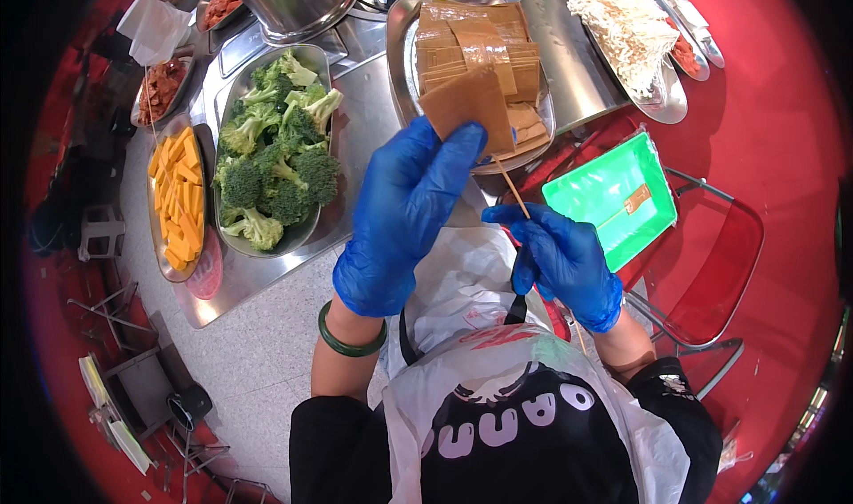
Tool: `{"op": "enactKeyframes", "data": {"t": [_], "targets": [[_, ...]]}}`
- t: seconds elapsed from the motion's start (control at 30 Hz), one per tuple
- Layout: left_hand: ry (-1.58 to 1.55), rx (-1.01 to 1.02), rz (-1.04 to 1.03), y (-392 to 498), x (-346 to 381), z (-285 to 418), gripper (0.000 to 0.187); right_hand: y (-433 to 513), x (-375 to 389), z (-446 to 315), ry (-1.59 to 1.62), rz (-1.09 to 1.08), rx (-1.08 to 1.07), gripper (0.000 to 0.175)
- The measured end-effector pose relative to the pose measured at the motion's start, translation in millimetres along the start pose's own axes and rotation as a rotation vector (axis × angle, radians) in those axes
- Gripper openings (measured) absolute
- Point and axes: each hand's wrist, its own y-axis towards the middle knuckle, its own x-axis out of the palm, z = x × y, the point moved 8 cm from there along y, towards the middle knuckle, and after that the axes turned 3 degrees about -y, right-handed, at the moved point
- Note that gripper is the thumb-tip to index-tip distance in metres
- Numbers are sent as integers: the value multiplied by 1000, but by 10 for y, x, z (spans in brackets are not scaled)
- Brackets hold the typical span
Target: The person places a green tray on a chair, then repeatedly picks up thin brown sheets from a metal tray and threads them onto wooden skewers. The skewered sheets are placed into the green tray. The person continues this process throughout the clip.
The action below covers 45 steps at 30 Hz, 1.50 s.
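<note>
My left hand (406, 214), in a blue disposable glove, pinches a square brown sheet (466, 104) that looks like dried tofu. In my right hand (566, 254), gloved the same way, is a thin wooden skewer (512, 187). Its upper end meets the sheet's lower edge; how far it goes in is hidden. Just beyond my left fingers, an oval metal tray (401, 58) carries overlapping stacks of similar brown sheets (443, 34). A green plastic tray (580, 194) beyond my right hand is lined with clear film and holds one skewer with a brown piece (638, 199) on it.
Broccoli florets (276, 151) fill a metal tray on the left of the steel table (360, 98), beside orange sticks (178, 201) on another. A metal pot (293, 1) stands behind. Enoki mushrooms (623, 31) lie at the far right. A red folding chair (716, 271) stands right of the green tray.
</note>
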Motion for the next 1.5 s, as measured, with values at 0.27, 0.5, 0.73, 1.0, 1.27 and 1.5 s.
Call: {"op": "enactKeyframes", "data": {"t": [0.27, 0.5, 0.73, 1.0, 1.27, 1.5], "targets": [[-82, -132, -242, -110, 248, -101, 31, 9, -68, 2, -36, 106, -86, 28], [-146, 168, 33, -21, 166, 67, 34, -57, -64, -4, -4, 26, -93, 29], [-149, 23, 25, 41, 95, -50, 38, -69, -45, -23, -4, 10, -151, 30], [-143, 47, 82, 26, 56, -43, 38, -81, -47, 77, -14, -9, -113, 29], [-360, -301, -227, -5, 222, -284, 37, -49, -40, 61, 65, -54, -168, 29], [-228, -112, 44, -6, 169, -266, 32, -27, -29, 66, 203, -44, -13, 23]]}}
